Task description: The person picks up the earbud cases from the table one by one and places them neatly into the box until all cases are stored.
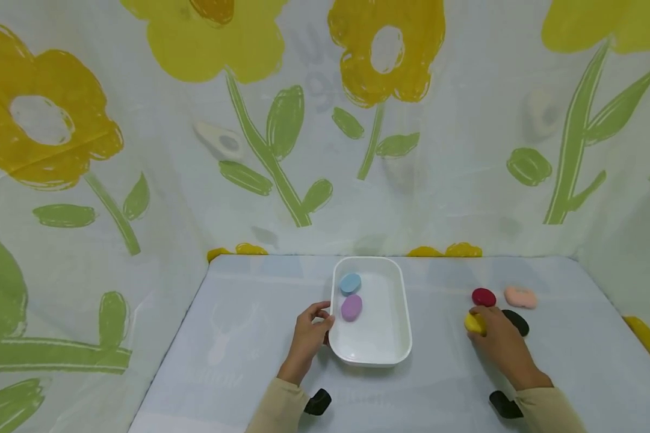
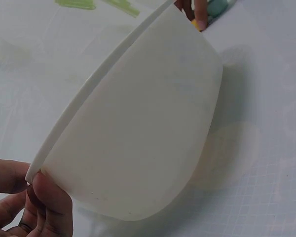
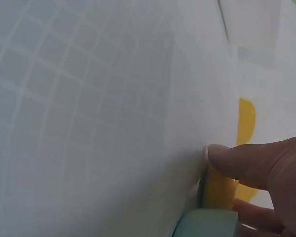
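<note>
The white tray (image 1: 371, 355), a deep rectangular one with rounded corners, stands in the middle of the table. My left hand (image 1: 309, 337) pinches its rim at the left side; the left wrist view shows thumb and finger on the rim (image 2: 54, 136). Inside lie a light blue oval soap (image 1: 349, 284) and a purple oval soap (image 1: 351, 307). Over on the right, my right hand (image 1: 498, 343) grips a yellow soap (image 1: 473, 323) between thumb and fingers, close over the table. In the right wrist view the yellow soap (image 3: 219, 190) shows under the thumb.
Beyond the right hand lie a red oval soap (image 1: 484, 296) and a pink soap (image 1: 520, 297). A black oval soap (image 1: 517, 322) is partly covered by that hand. Flower-printed cloth (image 1: 444, 198) hangs along the table's back and sides.
</note>
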Available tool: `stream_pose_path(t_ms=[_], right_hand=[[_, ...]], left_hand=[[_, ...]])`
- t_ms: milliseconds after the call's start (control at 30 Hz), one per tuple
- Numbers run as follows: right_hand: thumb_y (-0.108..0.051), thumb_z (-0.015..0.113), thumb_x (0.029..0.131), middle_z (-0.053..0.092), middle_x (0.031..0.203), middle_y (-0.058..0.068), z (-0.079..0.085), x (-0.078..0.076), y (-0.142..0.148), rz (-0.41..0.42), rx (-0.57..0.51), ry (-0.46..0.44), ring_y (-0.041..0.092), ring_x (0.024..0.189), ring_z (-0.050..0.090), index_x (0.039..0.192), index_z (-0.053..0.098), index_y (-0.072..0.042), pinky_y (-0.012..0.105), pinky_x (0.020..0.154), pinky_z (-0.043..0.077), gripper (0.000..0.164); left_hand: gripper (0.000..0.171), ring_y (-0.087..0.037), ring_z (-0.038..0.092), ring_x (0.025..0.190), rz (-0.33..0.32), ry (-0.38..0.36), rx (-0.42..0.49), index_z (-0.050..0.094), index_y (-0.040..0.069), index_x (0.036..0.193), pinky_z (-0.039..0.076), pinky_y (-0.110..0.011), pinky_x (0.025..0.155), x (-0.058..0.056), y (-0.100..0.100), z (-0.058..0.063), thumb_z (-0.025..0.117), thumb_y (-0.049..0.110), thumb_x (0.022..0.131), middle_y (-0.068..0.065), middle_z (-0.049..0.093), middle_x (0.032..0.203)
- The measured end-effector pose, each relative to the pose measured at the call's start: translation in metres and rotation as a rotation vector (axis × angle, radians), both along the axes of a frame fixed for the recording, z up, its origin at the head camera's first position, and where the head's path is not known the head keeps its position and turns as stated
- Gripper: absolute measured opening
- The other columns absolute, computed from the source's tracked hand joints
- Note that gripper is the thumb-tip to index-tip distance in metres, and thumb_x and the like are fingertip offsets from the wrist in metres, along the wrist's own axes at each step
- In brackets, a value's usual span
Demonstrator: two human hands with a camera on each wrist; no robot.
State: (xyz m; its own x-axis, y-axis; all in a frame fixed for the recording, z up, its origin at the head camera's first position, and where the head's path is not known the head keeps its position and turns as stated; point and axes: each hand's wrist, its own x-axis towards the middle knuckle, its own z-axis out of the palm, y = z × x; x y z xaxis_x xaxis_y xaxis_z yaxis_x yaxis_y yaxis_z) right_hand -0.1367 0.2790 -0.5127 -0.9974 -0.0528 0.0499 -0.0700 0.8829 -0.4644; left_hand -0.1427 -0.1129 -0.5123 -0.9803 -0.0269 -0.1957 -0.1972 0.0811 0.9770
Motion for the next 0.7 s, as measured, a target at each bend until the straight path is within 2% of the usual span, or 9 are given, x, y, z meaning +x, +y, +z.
stream_pose_path(t_ms=[167,300,533,700], right_hand=[[-0.003,0.085,0.086,0.064,0.120,0.030,0.003,-0.003,-0.008,0.020,-0.066,0.026,0.041,0.102,0.060,0.126,0.064,0.011,0.065,0.095,0.053,0.047],[-0.002,0.083,0.088,0.063,0.125,0.030,0.013,-0.006,-0.023,0.019,-0.134,0.034,0.044,0.109,0.061,0.130,0.062,0.010,0.063,0.094,0.056,0.049],[-0.003,0.082,0.091,0.062,0.133,0.028,0.045,-0.012,-0.058,0.056,-0.232,0.052,0.046,0.121,0.059,0.136,0.060,0.007,0.060,0.098,0.057,0.052],[-0.004,0.081,0.092,0.060,0.137,0.026,0.066,-0.021,-0.086,0.083,-0.259,0.037,0.045,0.126,0.058,0.139,0.059,0.005,0.059,0.100,0.056,0.053]], left_hand=[[0.039,-0.015,0.058,0.063,-0.001,0.006,0.006,0.059,-0.006,0.142,0.052,-0.025,0.054,0.002,0.000,0.002,0.063,0.003,0.104,-0.013,0.057,0.108],[0.040,-0.014,0.058,0.063,0.002,0.008,0.006,0.058,-0.006,0.143,0.051,-0.025,0.053,0.002,0.001,0.002,0.063,0.003,0.104,-0.012,0.057,0.108],[0.041,-0.015,0.058,0.064,0.007,0.003,-0.002,0.057,-0.007,0.143,0.051,-0.026,0.053,0.000,0.002,-0.001,0.063,0.003,0.104,-0.011,0.057,0.108],[0.040,-0.015,0.058,0.063,0.005,0.006,-0.003,0.058,-0.007,0.142,0.051,-0.026,0.054,0.001,0.003,0.001,0.064,0.004,0.104,-0.011,0.058,0.107]])
